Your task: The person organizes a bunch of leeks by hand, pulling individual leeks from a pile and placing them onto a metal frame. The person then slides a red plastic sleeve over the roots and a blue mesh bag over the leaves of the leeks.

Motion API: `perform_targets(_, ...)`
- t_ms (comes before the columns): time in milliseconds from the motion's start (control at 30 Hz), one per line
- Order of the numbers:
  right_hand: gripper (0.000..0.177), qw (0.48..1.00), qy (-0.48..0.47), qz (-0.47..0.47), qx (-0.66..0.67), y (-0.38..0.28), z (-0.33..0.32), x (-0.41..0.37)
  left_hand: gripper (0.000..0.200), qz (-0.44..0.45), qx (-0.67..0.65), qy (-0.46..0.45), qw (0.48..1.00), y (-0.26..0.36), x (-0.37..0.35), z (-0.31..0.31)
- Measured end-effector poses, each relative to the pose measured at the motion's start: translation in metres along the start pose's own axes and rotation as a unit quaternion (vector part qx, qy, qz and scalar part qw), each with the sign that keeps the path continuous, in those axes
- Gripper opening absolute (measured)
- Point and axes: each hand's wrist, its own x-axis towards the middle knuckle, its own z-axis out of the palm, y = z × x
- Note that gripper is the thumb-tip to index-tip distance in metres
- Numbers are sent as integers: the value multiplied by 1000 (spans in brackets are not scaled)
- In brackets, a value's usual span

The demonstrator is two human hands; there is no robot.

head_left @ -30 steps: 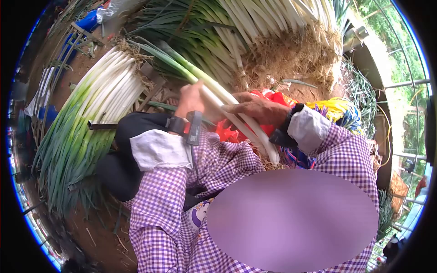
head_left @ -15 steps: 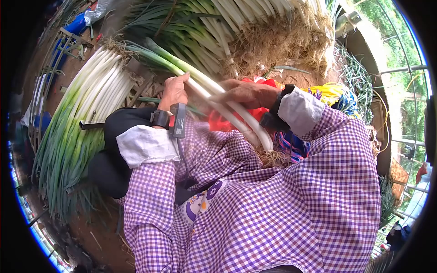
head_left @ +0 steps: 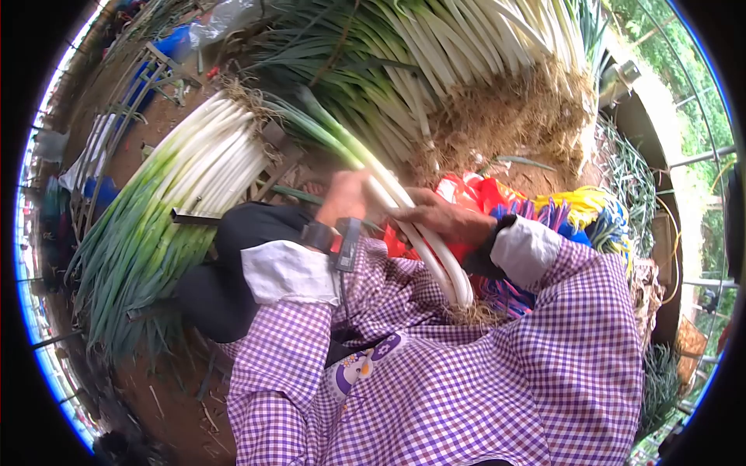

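Two or so long green onions [head_left: 427, 250] slant across my lap, white root ends toward my body and green leaves pointing away to the upper left. My left hand [head_left: 344, 198], slightly blurred, is closed against the stalks near where white turns green. Lower down, my right hand [head_left: 451, 219] wraps round the white part. Their hairy roots [head_left: 474, 313] rest close to my checked apron [head_left: 466, 380]. To my left lies a thick bundle of green onions [head_left: 186, 155], roots at the top and leaves hanging down.
A large pile of green onions [head_left: 466, 46] with tangled roots lies ahead. Red plastic [head_left: 475, 193] and bundles of yellow and blue ties [head_left: 594, 210] sit beyond my right hand. A metal bar [head_left: 194, 218] sticks out by my left knee. Metal framing stands at far right.
The view has shifted, so the scene sits further right and lower. Both hands and the held stalks have come nearer my body, hands closer together, and the two root ends lie closer together.
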Motion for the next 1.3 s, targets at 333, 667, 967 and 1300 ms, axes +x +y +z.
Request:
perform_targets(333,47,997,-34,12,-68,-21,25,-77,47,62,-259,5,964,27,10,6)
perform_targets(667,81,989,-77,-17,-127,-55,23,-94,43,292,-249,-118,916,179,-80,-1)
perform_targets(967,45,904,-125,-180,-366,-152,42,67,30,562,-129,-21,817,307,-235,-115)
perform_targets(1300,46,777,-149,-318,-523,-171,141,331,32,554,-333,173,743,239,-313,-347)
